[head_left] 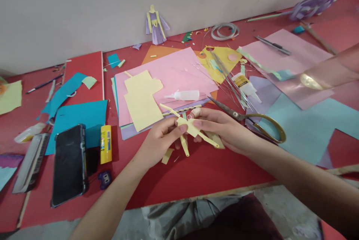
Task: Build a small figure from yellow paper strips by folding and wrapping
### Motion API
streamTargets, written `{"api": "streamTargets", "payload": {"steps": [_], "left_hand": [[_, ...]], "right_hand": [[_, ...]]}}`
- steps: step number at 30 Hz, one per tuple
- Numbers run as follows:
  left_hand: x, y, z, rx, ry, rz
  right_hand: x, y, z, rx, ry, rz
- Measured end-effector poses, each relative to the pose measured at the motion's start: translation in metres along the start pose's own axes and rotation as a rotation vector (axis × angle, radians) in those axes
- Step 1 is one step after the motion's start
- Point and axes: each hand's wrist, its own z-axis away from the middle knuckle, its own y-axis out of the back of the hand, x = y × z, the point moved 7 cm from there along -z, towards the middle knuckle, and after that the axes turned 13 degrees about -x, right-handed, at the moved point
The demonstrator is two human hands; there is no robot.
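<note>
Between my two hands is a small yellow paper figure (192, 127) with thin rolled limbs, held above the red table near its front edge. My left hand (165, 137) pinches its left side with thumb and fingers. On its other side my right hand (220, 125) grips the body, thumb on top. Fingers beneath the paper are partly hidden. A yellow paper scrap (167, 156) lies below my left hand. Just beyond the figure is a thin striped paper roll (193, 109). Scissors (246, 116) with golden handles rest right beside my right hand.
A pink paper stack (176, 71) carries yellow paper (141, 101) and a clear squeeze bottle (186, 95). At left are a phone (69, 163) and a glue stick (106, 144). A finished paper doll (155, 26) leans on the wall. Another person's arm (331, 67) reaches in from the right.
</note>
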Motion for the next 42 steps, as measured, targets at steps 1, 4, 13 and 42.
{"api": "streamTargets", "payload": {"steps": [1, 4, 13, 42], "left_hand": [[0.001, 0.0, 0.0, 0.007, -0.009, -0.01], [0.002, 0.001, 0.001, 0.029, -0.021, -0.047], [0.002, 0.002, 0.001, 0.057, -0.014, -0.103], [-0.006, -0.001, 0.001, 0.012, 0.061, -0.156]], "right_hand": [[0.001, 0.0, 0.0, -0.002, -0.006, -0.015], [0.003, 0.002, 0.0, 0.007, -0.032, -0.036], [0.01, 0.006, -0.003, 0.011, -0.038, -0.141], [0.005, 0.009, 0.0, 0.049, -0.065, 0.304]]}}
